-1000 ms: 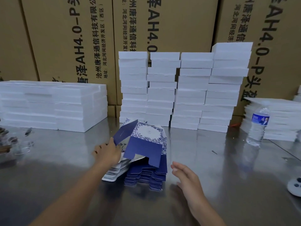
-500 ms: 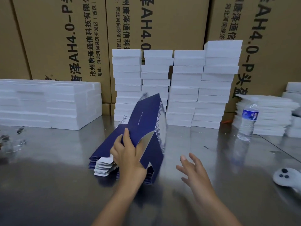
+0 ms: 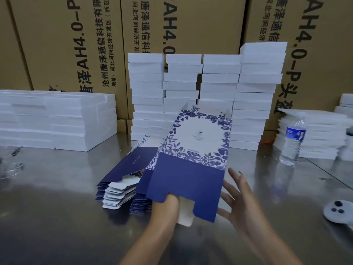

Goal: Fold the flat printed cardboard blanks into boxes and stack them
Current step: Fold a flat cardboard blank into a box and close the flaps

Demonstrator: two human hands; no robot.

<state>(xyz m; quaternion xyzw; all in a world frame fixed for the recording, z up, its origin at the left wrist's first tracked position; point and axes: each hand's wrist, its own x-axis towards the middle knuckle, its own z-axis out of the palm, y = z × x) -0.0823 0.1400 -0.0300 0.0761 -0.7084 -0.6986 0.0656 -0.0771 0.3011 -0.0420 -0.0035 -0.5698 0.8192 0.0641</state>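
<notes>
A blue and white floral printed blank (image 3: 198, 150) is lifted off the pile and tilted toward me, its plain blue flap hanging at the near end. My left hand (image 3: 168, 202) grips it from underneath, mostly hidden behind that flap. My right hand (image 3: 238, 197) hovers just right of the blank with fingers spread, holding nothing. The pile of flat blanks (image 3: 122, 180) lies on the steel table (image 3: 57, 217) left of and under the lifted one.
Four tall columns of white foam blocks (image 3: 210, 88) stand behind the pile. A low white foam stack (image 3: 57, 119) sits at left, thin white sheets (image 3: 315, 134) and a water bottle (image 3: 293, 142) at right, a white controller (image 3: 338, 211) at the near right. Brown cartons (image 3: 66, 44) form the back wall.
The left hand has pulled one blank off the pile and turned it so its floral face shows. The right hand has moved in toward its right edge.
</notes>
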